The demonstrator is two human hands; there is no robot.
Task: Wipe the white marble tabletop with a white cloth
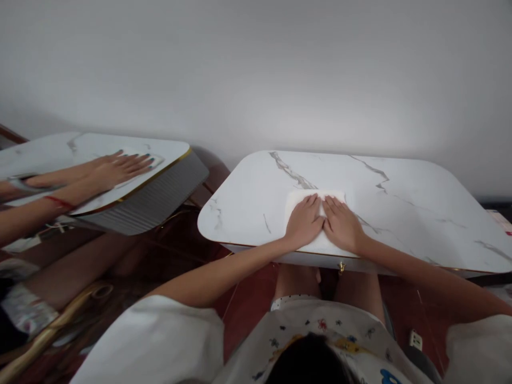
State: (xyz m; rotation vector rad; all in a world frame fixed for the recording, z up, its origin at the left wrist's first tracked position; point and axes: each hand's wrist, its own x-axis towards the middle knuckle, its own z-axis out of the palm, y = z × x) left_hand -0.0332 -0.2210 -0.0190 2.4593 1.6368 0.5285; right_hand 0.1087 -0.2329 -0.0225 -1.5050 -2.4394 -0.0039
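Observation:
A folded white cloth [296, 200] lies on the white marble-patterned table [400, 208], near its front edge. My left hand [304, 221] rests flat on the cloth, fingers stretched forward. My right hand [341, 224] lies flat right beside it, fingers stretched too, thumbs nearly touching. Both palms cover most of the cloth; only its left part and far edge show.
A second marble-topped table [168, 152] with a gold rim stands to the left. Another person's hand [116, 168] presses flat on a white cloth there. A plain white wall runs behind both tables. A small gold drawer knob [341, 265] hangs under my table's front edge.

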